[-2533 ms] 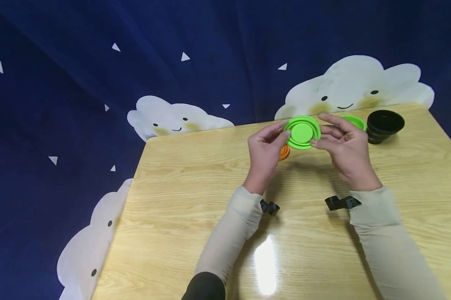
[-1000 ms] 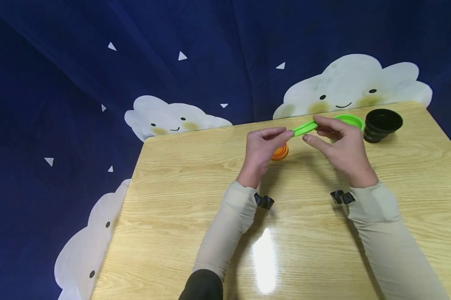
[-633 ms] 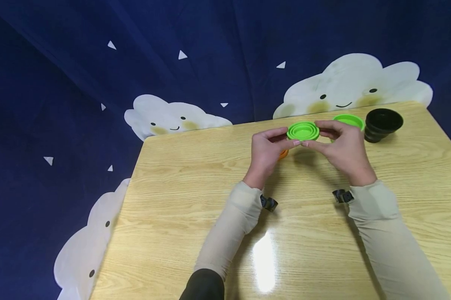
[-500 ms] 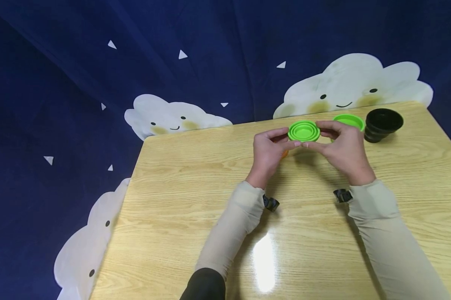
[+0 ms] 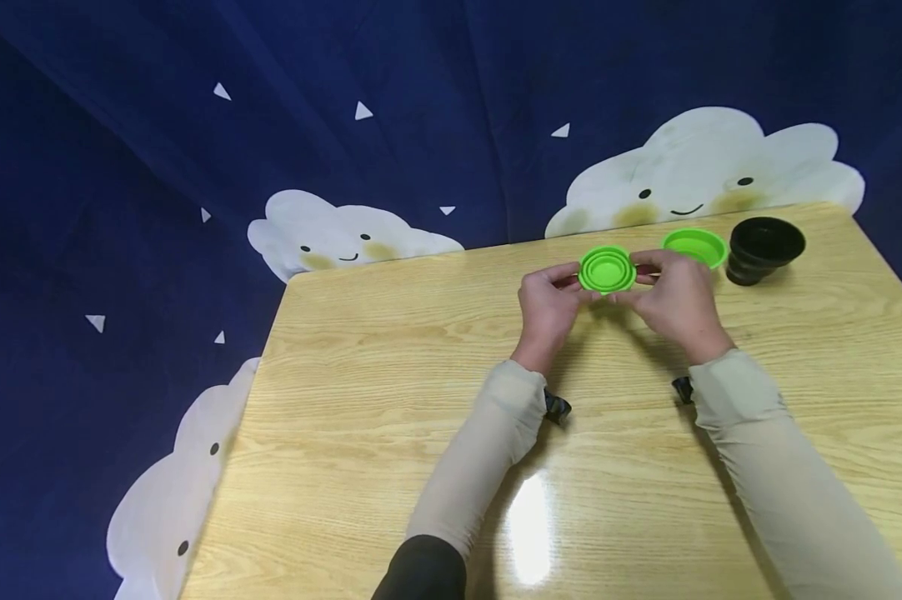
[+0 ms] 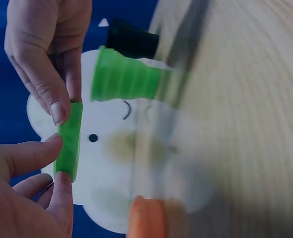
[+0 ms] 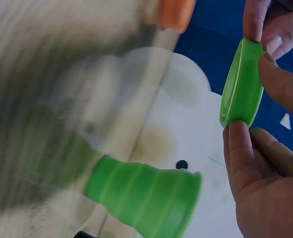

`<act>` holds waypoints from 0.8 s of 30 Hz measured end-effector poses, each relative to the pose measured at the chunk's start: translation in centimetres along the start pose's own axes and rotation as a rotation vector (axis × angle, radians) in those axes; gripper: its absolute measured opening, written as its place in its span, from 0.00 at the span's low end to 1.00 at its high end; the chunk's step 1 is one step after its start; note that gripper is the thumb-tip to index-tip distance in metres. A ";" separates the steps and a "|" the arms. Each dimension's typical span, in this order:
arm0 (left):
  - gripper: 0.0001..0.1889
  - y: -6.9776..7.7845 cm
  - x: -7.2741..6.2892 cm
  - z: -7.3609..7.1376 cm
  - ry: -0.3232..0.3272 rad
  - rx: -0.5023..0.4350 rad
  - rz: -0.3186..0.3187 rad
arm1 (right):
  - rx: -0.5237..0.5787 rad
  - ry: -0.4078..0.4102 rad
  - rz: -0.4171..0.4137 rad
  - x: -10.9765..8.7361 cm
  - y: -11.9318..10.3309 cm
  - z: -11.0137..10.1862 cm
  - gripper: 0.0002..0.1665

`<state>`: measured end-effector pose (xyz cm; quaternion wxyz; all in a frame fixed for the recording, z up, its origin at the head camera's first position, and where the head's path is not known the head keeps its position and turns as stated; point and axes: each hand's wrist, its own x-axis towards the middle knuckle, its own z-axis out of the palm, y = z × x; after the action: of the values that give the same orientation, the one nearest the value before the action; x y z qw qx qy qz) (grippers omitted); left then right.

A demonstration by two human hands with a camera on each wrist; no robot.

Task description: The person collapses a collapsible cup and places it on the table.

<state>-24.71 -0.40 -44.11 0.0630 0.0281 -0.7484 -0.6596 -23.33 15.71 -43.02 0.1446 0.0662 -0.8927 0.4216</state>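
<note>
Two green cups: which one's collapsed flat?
The held green cup, gripped by both left hand and right hand: a shallow ringed disc. The other green cup stands tall on the table, beside the black cup.

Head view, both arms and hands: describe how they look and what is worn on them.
The left hand and right hand are bare, without gloves. The left sleeve and right sleeve are plain beige and lightly wrinkled. Black material covers the left arm at the picture's bottom edge. A small black device shows at each wrist's inner side.
</note>
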 end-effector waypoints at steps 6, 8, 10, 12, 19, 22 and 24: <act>0.22 -1.5 0.1 1.0 -0.004 0.113 0.005 | -0.032 -0.068 0.020 0.0 1.3 0.6 0.34; 0.22 -2.0 0.2 1.3 -0.010 0.161 0.011 | -0.036 -0.097 0.035 0.0 1.9 0.8 0.35; 0.22 -2.4 0.3 1.5 -0.020 0.223 0.021 | -0.048 -0.113 0.036 0.1 2.5 1.1 0.35; 0.22 -2.9 0.4 1.8 -0.037 0.276 0.039 | -0.070 -0.124 0.028 0.2 3.1 1.4 0.35; 0.22 -4.0 1.0 2.1 -0.114 0.557 0.150 | -0.127 -0.181 0.009 0.4 4.5 1.8 0.34; 0.20 -3.7 1.2 2.2 -0.162 0.741 0.209 | -0.130 -0.195 0.005 0.5 4.8 1.8 0.34; 0.17 -3.5 1.3 2.4 -0.192 0.870 0.233 | -0.132 -0.196 0.001 0.5 4.9 1.9 0.33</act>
<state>-26.46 1.31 -47.76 0.0496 -0.0937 -0.9564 -0.2721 -25.38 17.42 -47.60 0.0604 0.0970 -0.9284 0.3535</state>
